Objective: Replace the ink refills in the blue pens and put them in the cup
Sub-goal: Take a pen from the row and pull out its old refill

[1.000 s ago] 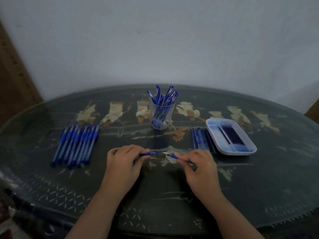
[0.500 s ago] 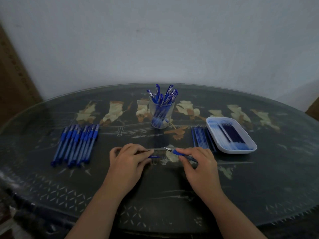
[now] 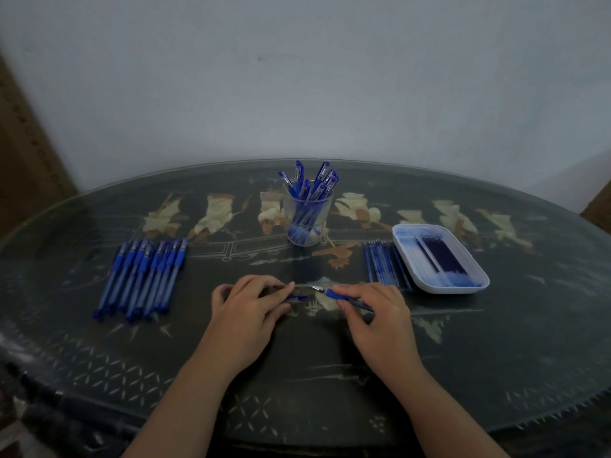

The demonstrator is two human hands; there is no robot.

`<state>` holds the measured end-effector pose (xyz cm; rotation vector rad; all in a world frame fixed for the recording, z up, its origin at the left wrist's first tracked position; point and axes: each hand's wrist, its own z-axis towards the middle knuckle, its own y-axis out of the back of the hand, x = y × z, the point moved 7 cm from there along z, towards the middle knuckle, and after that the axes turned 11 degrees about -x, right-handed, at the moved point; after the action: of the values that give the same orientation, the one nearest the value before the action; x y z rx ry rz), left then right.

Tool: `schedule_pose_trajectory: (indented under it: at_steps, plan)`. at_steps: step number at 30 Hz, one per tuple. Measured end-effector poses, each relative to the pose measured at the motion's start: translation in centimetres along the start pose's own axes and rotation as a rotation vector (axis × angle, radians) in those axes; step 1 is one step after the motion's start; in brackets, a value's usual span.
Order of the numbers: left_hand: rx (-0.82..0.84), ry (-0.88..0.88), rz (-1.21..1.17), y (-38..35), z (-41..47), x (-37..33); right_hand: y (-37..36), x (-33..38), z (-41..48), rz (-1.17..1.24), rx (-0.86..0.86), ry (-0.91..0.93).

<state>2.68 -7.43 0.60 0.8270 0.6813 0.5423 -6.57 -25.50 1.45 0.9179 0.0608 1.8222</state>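
My left hand (image 3: 248, 309) rests on the table, fingers closed on a blue pen cap (image 3: 297, 298). My right hand (image 3: 373, 309) grips a blue pen (image 3: 334, 294) by its grip section, its metal tip pointing left toward the cap. The two parts are a small gap apart. A clear cup (image 3: 305, 219) holding several blue pens stands behind my hands, in the middle of the table. A row of several capped blue pens (image 3: 142, 279) lies at the left. Loose refills (image 3: 385, 264) lie beside a white tray (image 3: 463, 285) at the right.
The oval dark table (image 3: 512, 342) has a glass top with inlaid figures. The white tray holds several more refills, light and dark blue. A pale wall runs behind the table, and a brown panel stands at the far left.
The pen in my right hand has turned so its metal tip shows and points toward my left hand. My left hand keeps the cap and has shifted slightly.
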Motion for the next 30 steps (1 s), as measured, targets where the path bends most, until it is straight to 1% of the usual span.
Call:
schedule_pose_trajectory:
  at_steps: [3, 6, 9, 11, 13, 16, 19, 22, 25, 27, 30]
  plan:
    - [-0.031, -0.016, -0.023, 0.1, 0.0, -0.1, -0.1, 0.0, 0.0, 0.002, 0.001, 0.005]
    - [-0.118, -0.019, -0.091, 0.7, -0.1, -0.2, -0.1, -0.1, 0.0, -0.001, 0.006, 0.01]
    - [-0.236, -0.003, -0.228, 1.8, 0.2, -0.7, 0.1, 0.4, 0.1, 0.015, -0.014, 0.04]
    - [-0.265, 0.04, -0.359, 2.2, 0.5, -1.2, 0.1, 1.1, 0.1, 0.038, -0.026, 0.096]
    - [-0.269, 0.04, -0.434, 2.1, 0.6, -1.9, 0.0, 1.5, 0.1, 0.054, -0.013, 0.14]
    - [-0.246, 0.029, -0.464, 1.3, 0.6, -2.4, -0.2, 1.6, 0.0, 0.061, 0.019, 0.166]
    - [-0.238, 0.026, -0.436, 0.7, 0.7, -2.2, -0.3, 1.7, -0.3, 0.041, 0.034, 0.184]
    - [-0.244, -0.013, -0.382, 0.7, 0.6, -2.4, -0.2, 1.7, -0.3, 0.044, 0.022, 0.184]
    - [-0.255, 0.042, -0.336, 1.1, 0.4, -2.4, 0.0, 1.6, -0.2, 0.053, -0.006, 0.167]
    - [-0.236, 0.091, -0.394, 1.3, 0.4, -2.3, 0.1, 1.5, -0.1, 0.047, -0.016, 0.157]
    - [-0.22, 0.073, -0.485, 1.4, 0.5, -2.7, 0.1, 1.5, 0.0, 0.033, -0.012, 0.154]
